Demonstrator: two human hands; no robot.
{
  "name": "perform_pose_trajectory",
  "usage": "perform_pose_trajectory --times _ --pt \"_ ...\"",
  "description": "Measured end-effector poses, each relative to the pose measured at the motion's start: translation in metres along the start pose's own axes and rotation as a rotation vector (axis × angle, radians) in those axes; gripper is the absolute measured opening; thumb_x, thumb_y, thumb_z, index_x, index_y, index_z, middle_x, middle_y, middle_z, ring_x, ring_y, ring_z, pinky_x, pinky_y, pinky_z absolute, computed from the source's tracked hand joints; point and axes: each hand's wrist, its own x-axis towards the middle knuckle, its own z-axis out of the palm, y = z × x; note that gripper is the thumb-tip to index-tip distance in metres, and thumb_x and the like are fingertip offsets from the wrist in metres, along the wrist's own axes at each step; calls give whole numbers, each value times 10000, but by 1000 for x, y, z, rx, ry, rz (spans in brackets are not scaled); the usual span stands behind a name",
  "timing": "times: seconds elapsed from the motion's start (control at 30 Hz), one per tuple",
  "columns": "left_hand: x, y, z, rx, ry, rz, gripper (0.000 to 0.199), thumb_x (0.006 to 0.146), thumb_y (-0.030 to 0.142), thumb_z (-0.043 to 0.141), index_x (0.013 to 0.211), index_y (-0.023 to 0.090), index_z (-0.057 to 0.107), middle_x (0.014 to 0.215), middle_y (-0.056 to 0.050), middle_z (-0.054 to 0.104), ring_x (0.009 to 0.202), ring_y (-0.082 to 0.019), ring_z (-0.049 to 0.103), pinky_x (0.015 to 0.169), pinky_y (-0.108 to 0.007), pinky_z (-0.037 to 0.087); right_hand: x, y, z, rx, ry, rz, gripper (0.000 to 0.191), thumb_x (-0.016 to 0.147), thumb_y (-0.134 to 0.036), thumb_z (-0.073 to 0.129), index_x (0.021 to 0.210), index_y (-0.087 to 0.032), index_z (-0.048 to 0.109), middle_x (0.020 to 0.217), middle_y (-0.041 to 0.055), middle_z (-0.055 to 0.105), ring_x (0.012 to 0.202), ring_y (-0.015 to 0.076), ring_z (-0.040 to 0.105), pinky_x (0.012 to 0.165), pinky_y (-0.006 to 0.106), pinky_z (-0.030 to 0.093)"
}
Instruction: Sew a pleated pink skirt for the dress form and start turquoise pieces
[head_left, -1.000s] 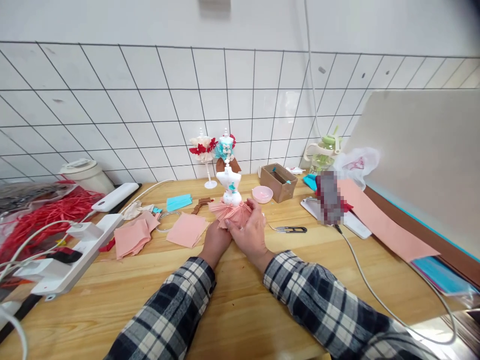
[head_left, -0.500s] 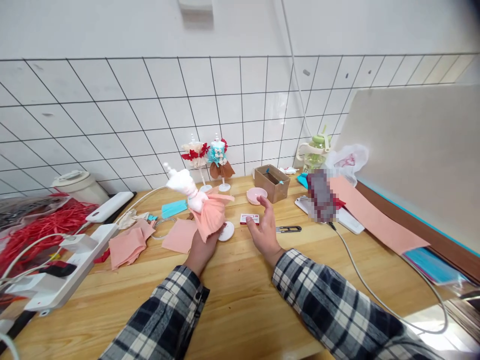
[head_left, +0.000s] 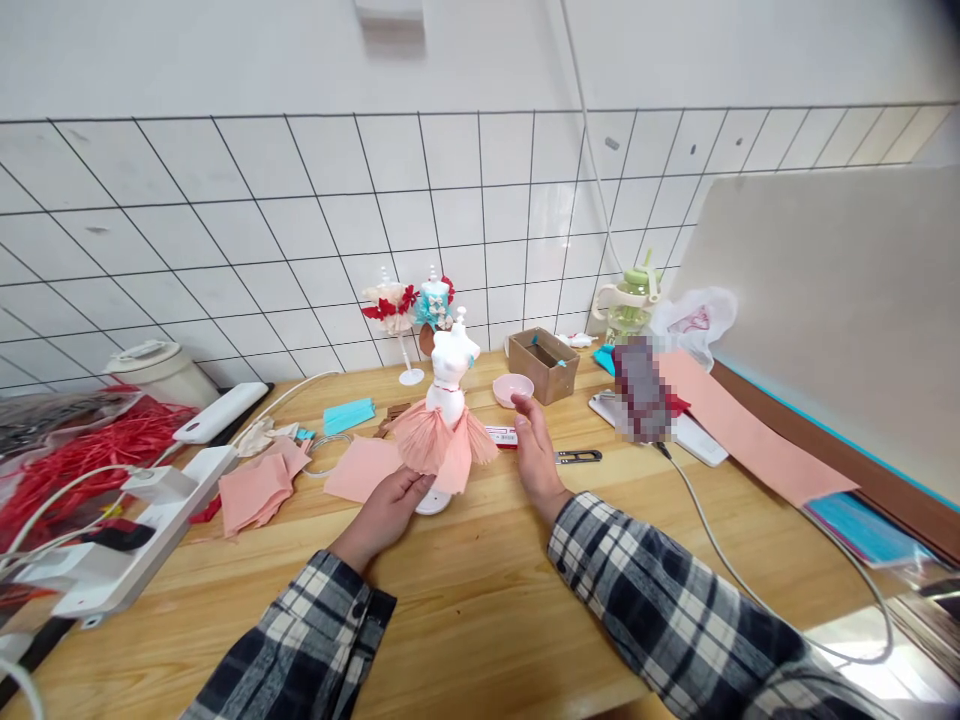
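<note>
A small white dress form (head_left: 452, 360) stands upright in front of me, with a pleated peach skirt (head_left: 450, 450) around its lower part. Its round white base (head_left: 433, 502) shows under the skirt. My left hand (head_left: 388, 508) grips the stand low down, beside the base, with the fingertips partly under the skirt. To the right of the skirt is my right hand (head_left: 534, 455), raised with its fingers apart and nothing in it. A red and white box (head_left: 502, 436) lies between the skirt and that hand. Black thread snips (head_left: 578, 456) rest just beyond it on the right.
Two decorated forms, one with red flowers (head_left: 391, 308) and one in blue (head_left: 435, 303), stand behind. A pink bowl (head_left: 513, 389), a cardboard box (head_left: 544, 366) and a green bottle (head_left: 634, 300) are further right. Peach fabric (head_left: 259, 485) and a power strip (head_left: 161, 520) lie left.
The dress form has gone from tilted left to upright, and its base has come nearer to me. My left hand has shifted with it. My right hand has barely moved.
</note>
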Motion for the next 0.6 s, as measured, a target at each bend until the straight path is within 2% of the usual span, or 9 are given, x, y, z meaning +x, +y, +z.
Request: perform_pose_trajectory --times 0.07,0.13,0.2,0.23,0.33,0.4,0.6 --pt "-4 0 1 2 -31 12 423 818 545 511 855 174 711 796 -63 718 783 -239 629 765 -328 499 -2 -3 2 10 -39 17 292 943 -351 361 1144 -210 519 1188 79 552 1139 191 495 1023 395 365" --pt "-6 -1 2 7 -52 21 401 836 520 500 851 177 707 828 -61 717 788 -228 629 758 -315 501 -5 -9 4 13 -46 22 232 921 -373 423 1040 -211 538 1032 58 574 952 178 548 857 346 459" --pt "-7 -2 4 20 -49 24 380 851 494 491 828 175 698 849 -57 710 791 -217 626 759 -305 498 -9 -17 5 -20 -31 -39 176 879 -382 509 912 -210 530 873 27 547 788 162 528 696 301 462" --pt "-7 -2 5 28 -41 25 372 860 481 484 823 175 692 852 -53 706 797 -212 624 765 -302 495 -11 -21 5 -55 -26 -98 171 861 -379 543 851 -209 520 814 14 527 745 157 510 662 292 443" --pt "-6 -3 9 48 -14 23 358 880 454 464 851 177 689 860 -48 700 821 -210 622 782 -304 490 -16 -31 5 -185 -49 -287 205 832 -373 599 742 -205 523 743 4 524 733 159 497 688 305 402" --pt "-6 -3 12 57 -4 23 356 880 447 463 882 179 697 880 -55 705 835 -217 626 786 -312 491 -18 -35 4 -261 -75 -348 218 831 -380 606 714 -204 553 740 11 547 758 170 510 719 321 386" --pt "-7 -1 21 72 1 14 367 862 471 485 864 187 717 935 -78 733 852 -241 650 746 -315 505 -19 -38 5 -381 -46 -355 252 807 -409 644 673 -205 581 731 12 578 750 177 530 747 344 357"
